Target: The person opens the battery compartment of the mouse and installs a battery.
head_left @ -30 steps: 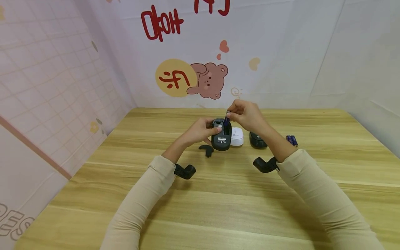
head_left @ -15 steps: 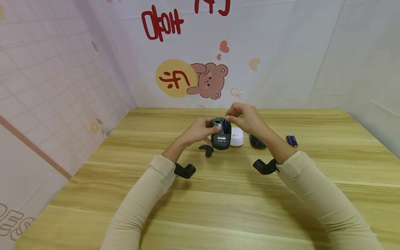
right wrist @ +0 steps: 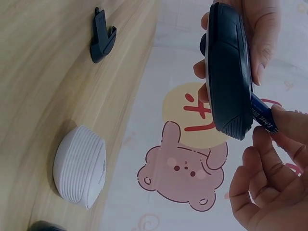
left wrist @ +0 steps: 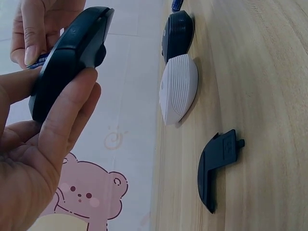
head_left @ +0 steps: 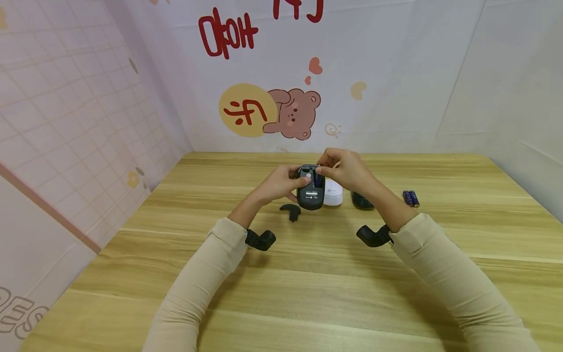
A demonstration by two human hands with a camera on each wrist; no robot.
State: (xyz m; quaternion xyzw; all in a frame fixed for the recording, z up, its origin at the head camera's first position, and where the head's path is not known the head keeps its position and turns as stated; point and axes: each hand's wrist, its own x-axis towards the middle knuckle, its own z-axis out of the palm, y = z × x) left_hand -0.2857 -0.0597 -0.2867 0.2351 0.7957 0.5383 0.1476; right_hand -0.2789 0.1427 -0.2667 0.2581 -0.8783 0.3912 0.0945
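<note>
My left hand [head_left: 281, 185] grips a black computer mouse [head_left: 311, 199] above the table, underside facing me, thumb across its bottom. The battery compartment on that underside is uncovered. With thumb and fingers, my right hand [head_left: 347, 170] pinches a blue AA-type battery [right wrist: 262, 114] at the mouse's upper right. One end of the battery dips into the compartment, while the other sticks out at a slant in the right wrist view. Below the left hand lies a black battery cover [head_left: 292, 211] with a tongue, flat on the wood.
Behind the held mouse sits a white mouse [head_left: 334, 194]. A second dark mouse [head_left: 362, 200] is partly hidden by the right forearm. Two blue batteries [head_left: 411, 198] lie side by side farther right. A printed cloth wall [head_left: 378, 122] borders the table's [head_left: 308, 293] back edge.
My right hand has moved slightly down and left, and the battery has gone from nearly upright to lying lower in the compartment. The left hand and mouse have barely shifted.
</note>
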